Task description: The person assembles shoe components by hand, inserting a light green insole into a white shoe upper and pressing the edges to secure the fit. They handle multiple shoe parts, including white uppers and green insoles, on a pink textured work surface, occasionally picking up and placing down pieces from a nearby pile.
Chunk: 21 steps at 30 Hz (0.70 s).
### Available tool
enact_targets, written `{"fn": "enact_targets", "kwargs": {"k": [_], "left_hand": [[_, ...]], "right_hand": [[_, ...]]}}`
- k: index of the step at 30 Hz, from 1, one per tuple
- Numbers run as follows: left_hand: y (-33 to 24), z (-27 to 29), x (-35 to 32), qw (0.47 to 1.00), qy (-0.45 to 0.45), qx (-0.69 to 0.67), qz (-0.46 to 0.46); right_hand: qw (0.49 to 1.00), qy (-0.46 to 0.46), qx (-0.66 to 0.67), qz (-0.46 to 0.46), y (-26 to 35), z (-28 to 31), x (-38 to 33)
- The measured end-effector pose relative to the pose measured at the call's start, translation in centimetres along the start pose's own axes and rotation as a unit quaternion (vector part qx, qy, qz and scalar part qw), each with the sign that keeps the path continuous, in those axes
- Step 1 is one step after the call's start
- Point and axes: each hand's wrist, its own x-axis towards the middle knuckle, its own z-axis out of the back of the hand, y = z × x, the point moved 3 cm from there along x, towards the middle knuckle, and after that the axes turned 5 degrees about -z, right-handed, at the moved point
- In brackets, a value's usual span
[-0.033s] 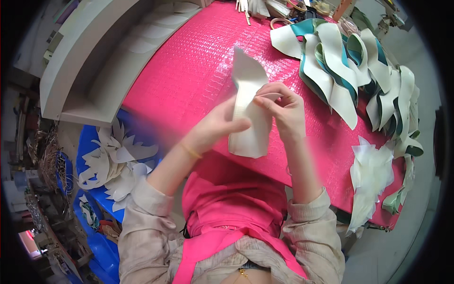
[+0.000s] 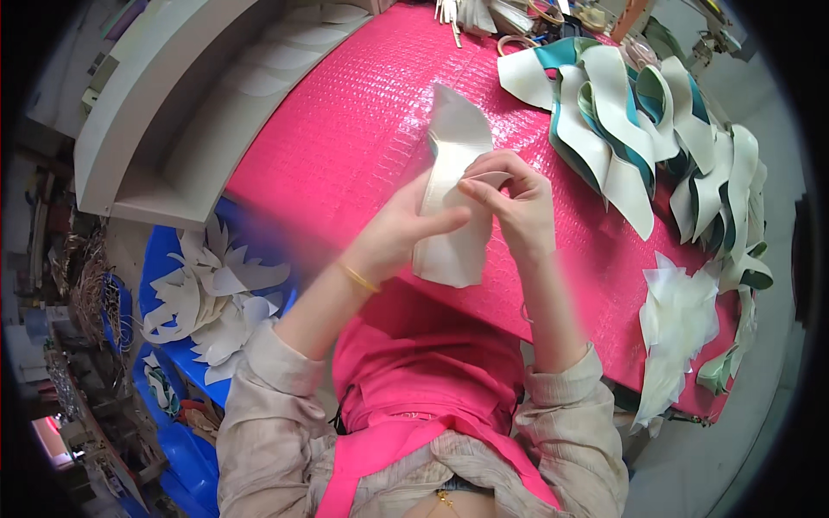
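Observation:
A cream-white, curved flat piece (image 2: 449,186), like a cut panel of leather or leather-like sheet, is held upright above the pink table by both hands. My left hand (image 2: 401,223) grips its left edge, thumb laid across the front and the other fingers hidden behind. At the right edge, my right hand (image 2: 518,203) pinches a small pale flap between thumb and bent fingers. Whether that flap belongs to the panel or is separate, I cannot tell. A narrow teal edge shows at the panel's upper left.
Several white curved pieces with teal backs (image 2: 604,78) overlap at the right of the pink-covered table (image 2: 345,129). Thin whitish sheets (image 2: 678,311) lie at its near right edge. A pale curved shelf (image 2: 138,112) stands at left, above a blue bin (image 2: 160,250) holding white cut pieces (image 2: 186,298).
The panel has tilted slightly, its lower end shifting left. My left thumb has moved a little right and up across it. My right hand keeps its pinch.

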Motion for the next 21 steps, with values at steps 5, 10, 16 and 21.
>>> {"fn": "enact_targets", "kwargs": {"k": [5, 10, 16, 21], "left_hand": [[0.7, 0.0, -0.1, 0.990, -0.101, -0.085, -0.053], [0.1, 0.3, -1.0, 0.994, -0.088, -0.035, -0.056], [1.3, 0.9, -2.9, 0.970, -0.104, 0.210, 0.061], [1.6, -0.1, -3.3, 0.975, -0.037, 0.218, -0.006]], "right_hand": [[0.973, -0.061, -0.220, 0.038, -1.0, -0.5, 2.9], [0.945, 0.036, 0.237, -0.222, -3.5, -1.1, 2.9], [0.986, -0.120, 0.110, -0.028, -1.2, 0.6, 2.4], [0.964, -0.204, 0.156, -0.064, -1.0, 1.9, 4.2]]}}
